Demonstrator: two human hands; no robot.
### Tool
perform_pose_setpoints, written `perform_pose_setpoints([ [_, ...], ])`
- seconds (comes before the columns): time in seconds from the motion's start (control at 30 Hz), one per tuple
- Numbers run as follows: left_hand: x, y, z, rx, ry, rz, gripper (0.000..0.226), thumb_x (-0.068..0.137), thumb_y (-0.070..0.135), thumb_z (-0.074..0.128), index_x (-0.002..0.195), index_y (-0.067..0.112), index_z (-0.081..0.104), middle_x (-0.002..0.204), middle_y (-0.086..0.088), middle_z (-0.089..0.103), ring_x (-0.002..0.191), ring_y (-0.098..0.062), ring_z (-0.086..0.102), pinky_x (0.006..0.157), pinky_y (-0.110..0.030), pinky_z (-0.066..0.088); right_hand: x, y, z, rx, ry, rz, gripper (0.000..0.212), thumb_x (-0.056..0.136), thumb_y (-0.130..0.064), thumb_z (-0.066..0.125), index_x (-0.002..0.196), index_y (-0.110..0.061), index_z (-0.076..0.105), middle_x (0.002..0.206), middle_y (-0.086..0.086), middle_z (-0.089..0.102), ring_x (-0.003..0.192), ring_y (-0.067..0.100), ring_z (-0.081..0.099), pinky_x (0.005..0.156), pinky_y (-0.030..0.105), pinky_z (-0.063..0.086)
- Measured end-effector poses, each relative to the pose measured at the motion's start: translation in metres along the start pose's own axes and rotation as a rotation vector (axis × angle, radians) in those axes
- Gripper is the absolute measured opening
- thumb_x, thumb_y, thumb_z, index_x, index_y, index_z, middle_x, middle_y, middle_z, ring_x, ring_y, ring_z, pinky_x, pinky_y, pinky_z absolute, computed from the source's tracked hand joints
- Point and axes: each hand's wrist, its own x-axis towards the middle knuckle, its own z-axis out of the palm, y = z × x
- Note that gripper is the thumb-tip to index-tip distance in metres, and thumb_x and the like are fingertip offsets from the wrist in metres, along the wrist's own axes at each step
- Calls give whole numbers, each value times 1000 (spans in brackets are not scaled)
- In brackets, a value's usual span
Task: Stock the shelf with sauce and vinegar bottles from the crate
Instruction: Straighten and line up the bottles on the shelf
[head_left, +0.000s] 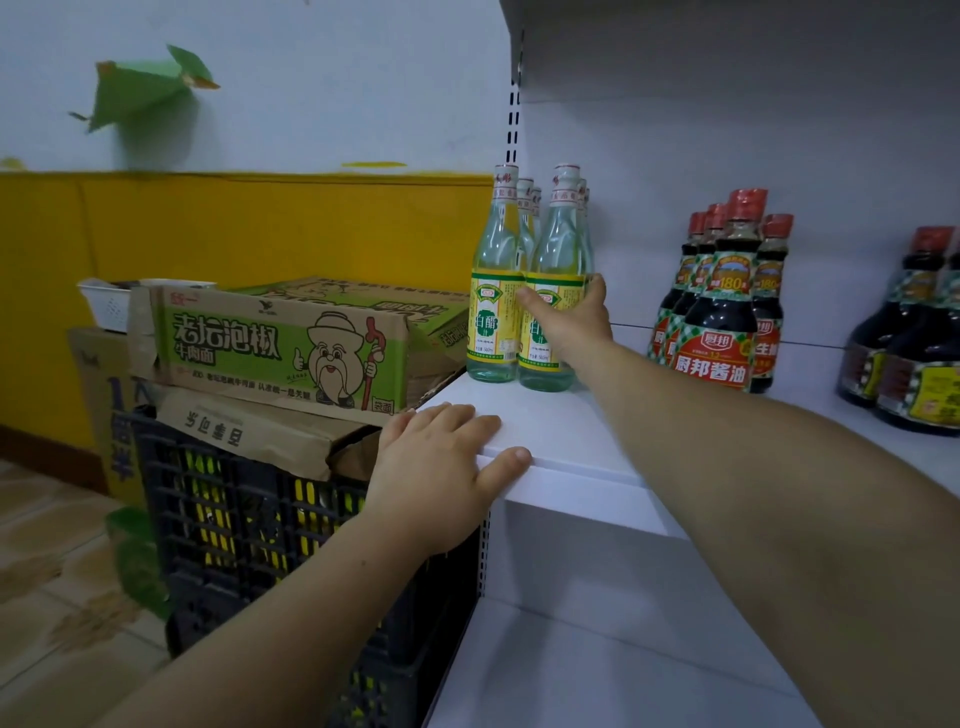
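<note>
vinegar bottles (491, 312) upright on shelf (545, 415), sauce bottles (722, 312) nearby

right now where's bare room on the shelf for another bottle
Bare: the gap between the vinegar bottles and the soy bottles, and the shelf front beside the left hand. Crowded: far right, dark bottles; the right hand grips a vinegar bottle.

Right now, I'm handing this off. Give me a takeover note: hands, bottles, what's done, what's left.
Left hand: flat on the shelf front edge, holding nothing.
Right hand: grips the front-right vinegar bottle, which stands upright on the shelf.
Done: vinegar bottles grouped at the shelf's left end; soy sauce bottles mid-shelf; more dark bottles at the right.
Left: release the bottle, then check the black crate beside the shelf. Cartons sit on top, so its contents cannot be told.
</note>
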Motion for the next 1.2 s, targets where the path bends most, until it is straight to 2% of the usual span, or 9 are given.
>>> perform_pose_setpoints([
  [0.13, 5, -3, -1, -41, -50, -9, 71, 79, 72, 15, 133, 38, 47, 142, 10, 44, 133, -13, 30, 106, -33, 10, -20, -14, -17, -130, -27, -4, 114, 72, -63, 72, 153, -25, 2, 154, 7, 28, 137, 32, 35, 107, 45, 36],
  [0.2, 6, -4, -3, -45, -84, -18, 72, 79, 73, 15, 134, 38, 46, 144, 8, 42, 134, -14, 30, 106, -35, 11, -39, -22, -30, -212, -56, -70, 101, 75, -64, 67, 151, -21, 16, 151, 8, 34, 135, 30, 39, 108, 43, 35],
  [0.27, 9, -3, -5, -30, -123, -27, 68, 83, 73, 18, 135, 39, 44, 146, 7, 40, 135, -15, 28, 107, -38, 12, -63, -28, -45, -258, -114, -178, 73, 79, -61, 65, 137, -23, 41, 136, 4, 51, 122, 25, 52, 103, 42, 43],
  [0.33, 11, 0, -11, -4, -189, -41, 63, 88, 70, 22, 139, 38, 39, 150, 4, 34, 139, -18, 22, 110, -42, 9, -90, -33, -60, -314, -182, -262, 56, 83, -60, 61, 127, -28, 49, 129, -1, 57, 115, 22, 56, 99, 39, 45],
  [0.43, 6, 12, -23, 2, -286, -111, 65, 89, 68, 20, 146, 36, 23, 159, 0, 12, 146, -21, -1, 113, -53, -3, -129, -36, -84, -446, -228, -352, 63, 85, -64, 55, 136, -29, 44, 140, -1, 51, 123, 23, 51, 95, 31, 39],
  [0.5, -10, 19, -29, -26, -256, -158, 70, 87, 71, 22, 148, 36, 14, 160, 1, 2, 145, -18, -8, 113, -56, -5, -149, -37, -96, -501, -232, -371, 70, 84, -68, 52, 141, -28, 40, 144, -2, 47, 126, 23, 48, 90, 29, 36],
  [0.7, -108, 20, -52, -44, -345, -227, 81, 80, 74, 42, 148, 38, 16, 159, 5, 6, 146, -17, -2, 112, -55, 2, -214, -33, -103, -540, -295, -423, 83, 84, -67, 53, 149, -21, 32, 155, 5, 33, 139, 26, 34, 106, 33, 30],
  [0.93, -253, -15, -58, -40, -496, -479, 85, 80, 68, 52, 149, 33, 17, 159, 2, 10, 145, -22, 9, 114, -51, 18, -322, 2, -47, -466, -524, -409, 83, 83, -69, 52, 149, -22, 33, 154, 4, 34, 138, 26, 35, 105, 34, 32],
  [1.2, -423, -53, -18, -242, -639, -737, 92, 79, 53, 66, 151, 28, 15, 158, 1, 12, 143, -21, 18, 109, -34, 24, -463, 119, 42, -507, -871, -188, 82, 84, -71, 50, 151, -30, 24, 159, -3, 24, 141, 24, 31, 109, 43, 36],
])
